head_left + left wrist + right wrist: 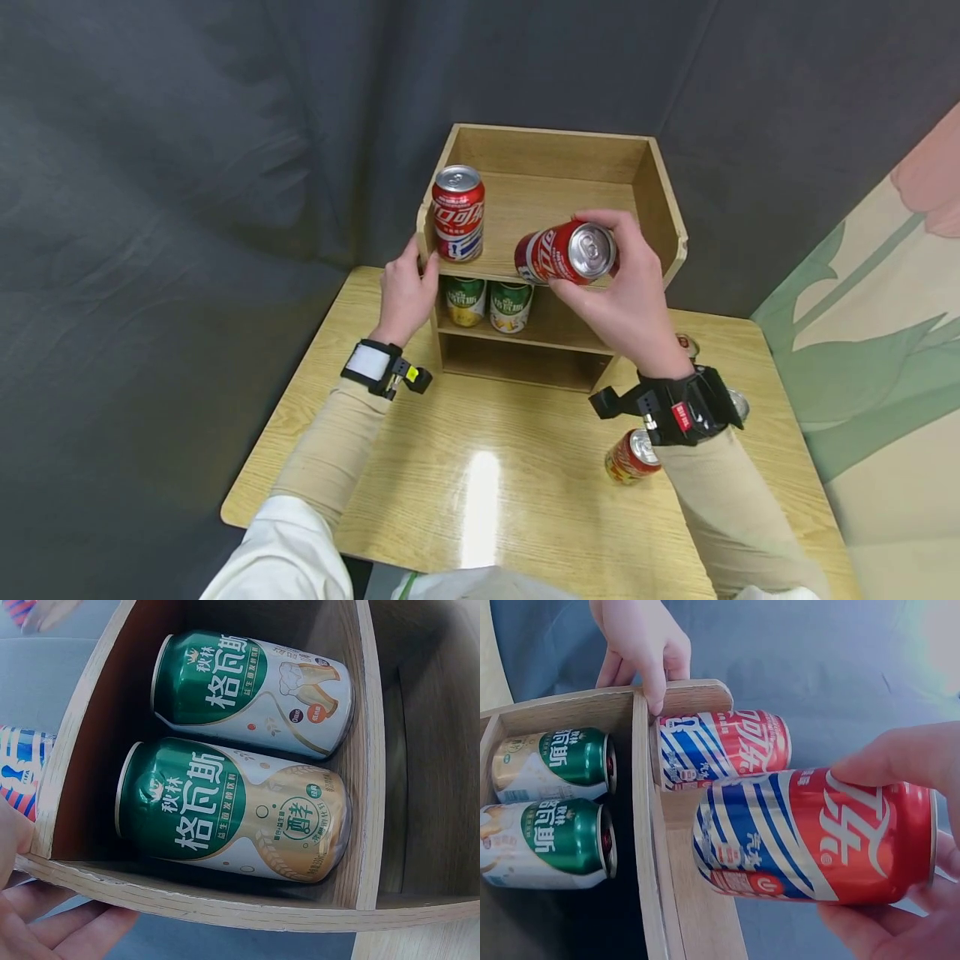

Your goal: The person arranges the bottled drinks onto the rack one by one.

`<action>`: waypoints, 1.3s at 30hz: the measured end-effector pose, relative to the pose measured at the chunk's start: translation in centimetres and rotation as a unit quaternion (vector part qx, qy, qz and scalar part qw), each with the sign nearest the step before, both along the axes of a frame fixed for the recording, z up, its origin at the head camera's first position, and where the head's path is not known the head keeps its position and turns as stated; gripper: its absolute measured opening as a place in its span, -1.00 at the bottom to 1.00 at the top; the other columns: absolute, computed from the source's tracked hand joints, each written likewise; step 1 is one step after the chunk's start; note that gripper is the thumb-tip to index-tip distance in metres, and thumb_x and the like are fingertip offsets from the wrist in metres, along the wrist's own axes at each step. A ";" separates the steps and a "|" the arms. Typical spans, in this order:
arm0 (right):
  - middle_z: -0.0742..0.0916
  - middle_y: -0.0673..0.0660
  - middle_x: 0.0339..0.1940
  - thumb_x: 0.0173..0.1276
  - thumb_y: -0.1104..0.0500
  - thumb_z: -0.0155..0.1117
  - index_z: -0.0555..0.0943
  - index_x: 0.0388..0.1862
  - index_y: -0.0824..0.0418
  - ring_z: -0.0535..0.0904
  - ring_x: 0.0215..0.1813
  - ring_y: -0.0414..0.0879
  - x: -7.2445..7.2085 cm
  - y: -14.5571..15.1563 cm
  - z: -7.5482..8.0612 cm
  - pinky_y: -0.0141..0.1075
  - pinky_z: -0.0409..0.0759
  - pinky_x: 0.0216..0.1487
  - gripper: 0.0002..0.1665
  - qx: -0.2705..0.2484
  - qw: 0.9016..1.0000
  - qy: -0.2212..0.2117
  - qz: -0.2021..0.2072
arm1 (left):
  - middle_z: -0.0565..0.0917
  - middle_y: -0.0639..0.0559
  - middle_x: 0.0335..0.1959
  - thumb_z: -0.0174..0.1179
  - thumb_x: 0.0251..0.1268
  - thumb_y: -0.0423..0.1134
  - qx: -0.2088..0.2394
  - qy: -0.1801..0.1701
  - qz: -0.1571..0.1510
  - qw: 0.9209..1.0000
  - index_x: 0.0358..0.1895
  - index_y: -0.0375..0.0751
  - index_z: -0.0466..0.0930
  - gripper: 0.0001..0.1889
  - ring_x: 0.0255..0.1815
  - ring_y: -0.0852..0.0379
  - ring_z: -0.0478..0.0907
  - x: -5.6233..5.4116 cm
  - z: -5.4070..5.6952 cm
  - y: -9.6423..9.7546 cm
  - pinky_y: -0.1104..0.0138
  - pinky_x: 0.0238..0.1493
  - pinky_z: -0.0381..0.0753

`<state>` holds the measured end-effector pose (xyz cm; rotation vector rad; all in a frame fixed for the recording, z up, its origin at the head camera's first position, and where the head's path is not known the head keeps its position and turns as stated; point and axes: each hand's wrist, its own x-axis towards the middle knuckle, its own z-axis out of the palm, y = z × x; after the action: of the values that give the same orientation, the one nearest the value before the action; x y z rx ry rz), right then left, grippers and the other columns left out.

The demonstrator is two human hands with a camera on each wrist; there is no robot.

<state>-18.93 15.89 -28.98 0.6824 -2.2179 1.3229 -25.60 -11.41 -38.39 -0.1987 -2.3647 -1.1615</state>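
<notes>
My right hand (626, 287) grips a red soda can (558, 254) near its top end, tilted, at the front of the wooden shelf unit's top level (555, 200). In the right wrist view that held can (810, 836) shows blue and silver stripes toward its base. Another red soda can (458, 213) stands upright at the left of the top level. My left hand (407, 296) holds the unit's left side edge, beside that can. Two green-topped cans, one gold below (232, 814) and one white below (251, 690), stand side by side on the middle level.
On the table (405, 467), a red and yellow can (632, 457) stands right of the unit. Two more cans are partly hidden behind my right wrist, one can top (687, 344) near the unit. Dark curtain (225, 167) hangs behind; the unit's lowest compartment (517, 365) sits at table level.
</notes>
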 end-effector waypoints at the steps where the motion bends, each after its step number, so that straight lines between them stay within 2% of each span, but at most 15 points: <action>1: 0.61 0.06 0.18 0.02 0.46 0.57 0.46 0.32 0.21 0.58 0.12 -0.11 -0.2 -0.3 0.1 -0.37 0.58 0.00 -0.15 0.002 1.000 -0.001 -0.001 | 0.66 -0.28 0.13 0.07 0.60 -0.19 0.000 0.000 0.000 1.000 0.29 -0.28 0.47 -0.64 -0.16 -0.11 0.69 0.0 0.0 0.0 0.06 -0.26 0.62; 4: 0.60 0.13 0.16 0.02 0.53 0.50 0.45 0.29 0.28 0.59 0.11 -0.07 -0.6 -1.1 0.6 -0.38 0.57 0.01 -0.19 0.001 1.000 -0.012 0.001 | 0.67 -0.27 0.11 0.07 0.59 -0.19 -0.001 0.002 0.001 1.000 0.29 -0.28 0.47 -0.65 -0.21 -0.10 0.67 0.0 0.0 -0.1 0.07 -0.30 0.60; 9: 0.61 0.27 0.12 0.05 0.58 0.42 0.43 0.22 0.43 0.61 0.09 0.02 -0.1 -2.7 2.3 -0.33 0.57 0.02 -0.29 -0.001 1.000 -0.027 0.013 | 0.68 -0.28 0.07 0.07 0.59 -0.19 -0.001 0.003 0.001 1.000 0.28 -0.29 0.48 -0.65 -0.28 -0.09 0.66 0.1 0.0 -0.2 0.10 -0.38 0.55; 12: 0.62 0.29 0.11 0.07 0.56 0.42 0.44 0.21 0.45 0.61 0.09 0.02 -0.2 -3.2 2.7 -0.30 0.57 0.04 -0.32 0.004 0.999 -0.040 0.014 | 0.68 -0.29 0.05 0.07 0.59 -0.20 -0.001 0.001 0.001 1.000 0.27 -0.30 0.48 -0.65 -0.31 -0.09 0.65 0.2 0.1 -0.2 0.12 -0.41 0.53; 19: 0.62 0.15 0.16 0.08 0.48 0.48 0.46 0.30 0.27 0.57 0.12 -0.07 -3.6 -2.9 1.0 -0.23 0.55 0.05 -0.23 0.021 0.997 -0.069 0.026 | 0.70 -0.30 0.00 0.07 0.59 -0.22 -0.003 0.010 -0.002 1.000 0.24 -0.32 0.49 -0.67 -0.33 -0.09 0.64 0.2 0.1 -0.2 0.12 -0.42 0.51; 22: 0.62 0.11 0.17 0.10 0.45 0.48 0.44 0.33 0.24 0.56 0.13 -0.10 -4.6 -2.8 0.6 -0.20 0.55 0.08 -0.21 0.031 0.996 -0.078 0.033 | 0.70 -0.30 -0.01 0.07 0.59 -0.22 -0.003 0.012 -0.002 1.000 0.23 -0.32 0.49 -0.68 -0.34 -0.08 0.63 0.2 0.0 -0.2 0.12 -0.43 0.50; 28: 0.57 0.11 0.20 0.14 0.42 0.44 0.33 0.39 0.23 0.54 0.16 -0.10 -5.4 -3.2 1.0 -0.17 0.55 0.13 -0.17 0.031 0.993 -0.107 0.046 | 0.70 -0.29 -0.01 0.07 0.59 -0.21 -0.004 0.013 0.000 1.000 0.22 -0.31 0.49 -0.69 -0.34 -0.08 0.64 0.2 0.0 -0.2 0.13 -0.44 0.50; 34: 0.57 0.14 0.17 0.17 0.31 0.54 0.43 0.36 0.23 0.52 0.16 -0.07 -6.3 -3.8 1.4 -0.16 0.53 0.12 -0.22 0.058 0.993 -0.092 0.050 | 0.70 -0.29 0.00 0.07 0.59 -0.22 -0.006 0.018 0.003 1.000 0.22 -0.31 0.49 -0.69 -0.31 -0.09 0.65 0.2 0.0 -0.3 0.11 -0.41 0.52; 39: 0.57 0.16 0.22 0.17 0.24 0.58 0.41 0.46 0.15 0.51 0.20 -0.01 -6.8 -4.1 1.9 -0.11 0.50 0.16 -0.12 0.075 0.991 -0.100 0.044 | 0.72 -0.29 -0.12 0.07 0.58 -0.22 -0.012 0.027 0.007 1.000 0.20 -0.31 0.51 -0.70 -0.39 -0.10 0.63 0.1 -0.1 -0.2 0.09 -0.44 0.48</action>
<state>-25.77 11.82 -27.10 0.7375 -2.4929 1.3282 -25.47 -11.62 -38.45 -0.2183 -2.3304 -1.1086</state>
